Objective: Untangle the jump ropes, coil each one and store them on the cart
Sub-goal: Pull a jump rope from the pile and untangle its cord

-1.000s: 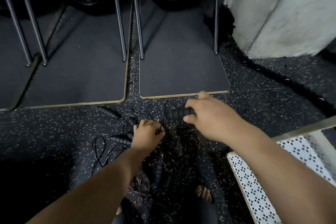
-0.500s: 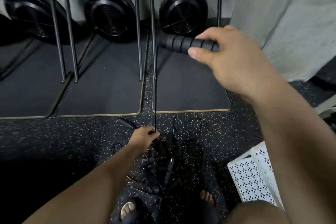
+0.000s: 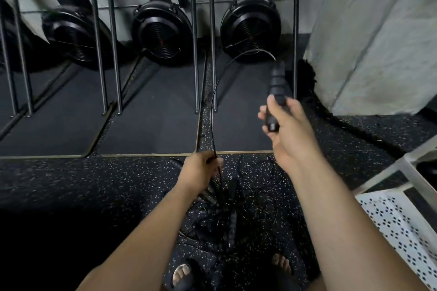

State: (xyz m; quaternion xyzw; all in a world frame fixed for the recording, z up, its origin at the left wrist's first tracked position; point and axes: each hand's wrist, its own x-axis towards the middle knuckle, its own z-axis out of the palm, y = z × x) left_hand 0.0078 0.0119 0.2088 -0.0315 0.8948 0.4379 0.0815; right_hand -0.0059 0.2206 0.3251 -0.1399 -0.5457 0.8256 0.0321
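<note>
Arching from the ribbed handle [image 3: 276, 92] gripped by the right hand [image 3: 287, 130], the cord [image 3: 214, 106] drops to the left hand [image 3: 201, 172] pinching it above the rope tangle [image 3: 236, 208]

left grip [image 3: 201, 172] low, fingers curled, right grip [image 3: 287, 136] higher, fingers curled

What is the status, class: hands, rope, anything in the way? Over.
Right hand grips one handle, held up. Left hand pinches its cord above the tangle. Cord runs on into tangle. Cart at right.
</note>
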